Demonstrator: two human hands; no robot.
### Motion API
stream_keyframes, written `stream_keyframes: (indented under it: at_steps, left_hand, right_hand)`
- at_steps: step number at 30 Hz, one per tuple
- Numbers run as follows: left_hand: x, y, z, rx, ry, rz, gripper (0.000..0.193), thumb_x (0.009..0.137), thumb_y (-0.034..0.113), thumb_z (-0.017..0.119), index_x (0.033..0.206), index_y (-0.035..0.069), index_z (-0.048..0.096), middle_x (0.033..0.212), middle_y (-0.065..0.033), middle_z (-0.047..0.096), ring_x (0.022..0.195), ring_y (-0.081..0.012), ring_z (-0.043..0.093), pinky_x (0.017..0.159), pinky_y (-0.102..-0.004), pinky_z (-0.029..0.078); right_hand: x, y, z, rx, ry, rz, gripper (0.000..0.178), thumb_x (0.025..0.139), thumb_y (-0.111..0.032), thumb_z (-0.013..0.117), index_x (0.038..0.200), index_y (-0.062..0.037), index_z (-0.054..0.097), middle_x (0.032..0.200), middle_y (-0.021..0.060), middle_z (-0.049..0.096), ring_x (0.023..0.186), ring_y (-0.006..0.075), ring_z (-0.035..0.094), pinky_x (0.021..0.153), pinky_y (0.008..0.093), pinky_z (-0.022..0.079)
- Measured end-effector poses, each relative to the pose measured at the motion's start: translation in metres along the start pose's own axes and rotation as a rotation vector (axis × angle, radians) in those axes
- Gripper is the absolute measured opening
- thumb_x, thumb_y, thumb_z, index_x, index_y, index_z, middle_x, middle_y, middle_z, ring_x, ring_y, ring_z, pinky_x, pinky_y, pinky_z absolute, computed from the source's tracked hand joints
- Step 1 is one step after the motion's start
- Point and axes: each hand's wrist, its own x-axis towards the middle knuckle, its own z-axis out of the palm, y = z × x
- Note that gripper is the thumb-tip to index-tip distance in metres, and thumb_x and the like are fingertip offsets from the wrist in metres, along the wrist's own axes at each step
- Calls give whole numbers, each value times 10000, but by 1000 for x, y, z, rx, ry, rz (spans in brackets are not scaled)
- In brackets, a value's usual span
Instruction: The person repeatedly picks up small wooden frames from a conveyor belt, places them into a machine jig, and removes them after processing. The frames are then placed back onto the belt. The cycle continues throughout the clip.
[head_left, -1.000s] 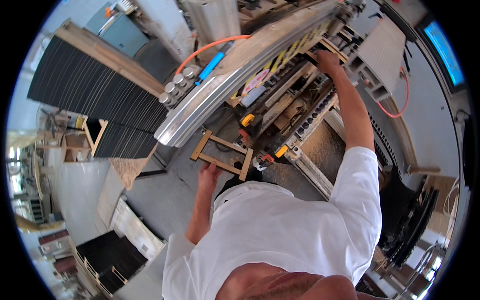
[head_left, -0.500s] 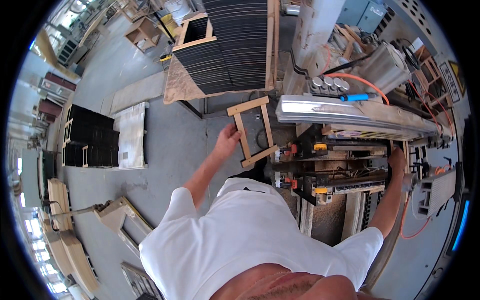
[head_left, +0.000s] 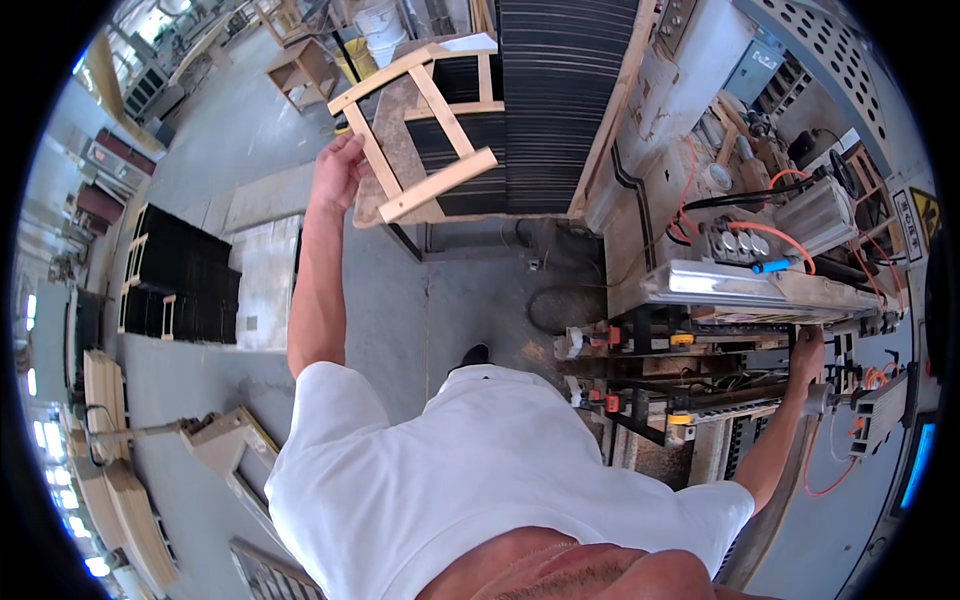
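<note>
My left hand (head_left: 341, 168) is closed on one side bar of a small wooden frame (head_left: 438, 186), made of two longer rails joined by two crossbars. Held up at a tilt, the frame overlaps the near left part of a tall stack of black-sided frames (head_left: 560, 110) on a table. Far to the right, my right hand (head_left: 808, 350) is curled at the right end of the clamping machine (head_left: 745, 345), just under its long metal beam (head_left: 740, 285). What its fingers grip there is too small and dark to make out.
Red and yellow clamp parts (head_left: 682, 340) stick out at the machine's left end. A hose (head_left: 545, 305) lies on the floor between table and machine. To the left, more black stacked frames (head_left: 185, 275) stand beside a pale board (head_left: 268, 280). An orange hose (head_left: 775, 232) crosses the machine top.
My left hand has carried the wooden frame up and leftward, from beside the machine to over the table with the stack. My right hand stays at the machine's right end, having shifted slightly.
</note>
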Motion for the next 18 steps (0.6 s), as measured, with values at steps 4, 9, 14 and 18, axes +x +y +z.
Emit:
stream_keyframes:
  at_steps: [4, 9, 14, 18]
  left_hand:
    - [103, 12, -31, -12, 0, -53, 249, 958, 107, 499, 1140, -51, 559, 1033, -119, 652, 923, -195, 652, 819, -304, 547]
    - [210, -24, -26, 50, -66, -176, 260, 915, 93, 568, 1122, -63, 570, 1007, -123, 660, 870, -225, 669, 766, -324, 572]
    - [232, -50, 14, 394, -27, -137, 311, 862, 171, 677, 1044, -78, 638, 949, -140, 674, 765, -200, 678, 612, -306, 568]
    - [211, -41, 23, 877, 8, 232, 430, 829, 290, 707, 1081, -52, 643, 946, -166, 686, 798, -240, 674, 680, -342, 539]
  right_hand:
    - [-71, -107, -23, 381, 273, 7, 233, 891, -197, 632, 1038, -17, 643, 908, 125, 686, 824, 233, 656, 749, 336, 508]
    - [-175, -201, -15, 719, 169, 69, 156, 893, -63, 627, 1018, 27, 644, 924, 77, 660, 857, 138, 595, 805, 271, 487]
    - [-254, -256, 8, 756, -15, 261, 125, 883, -34, 623, 996, 17, 637, 888, 47, 652, 810, 101, 590, 741, 234, 470]
    - [-294, -268, 23, 718, -53, 399, 115, 886, -39, 620, 981, 23, 632, 862, 36, 646, 796, 89, 589, 727, 230, 466]
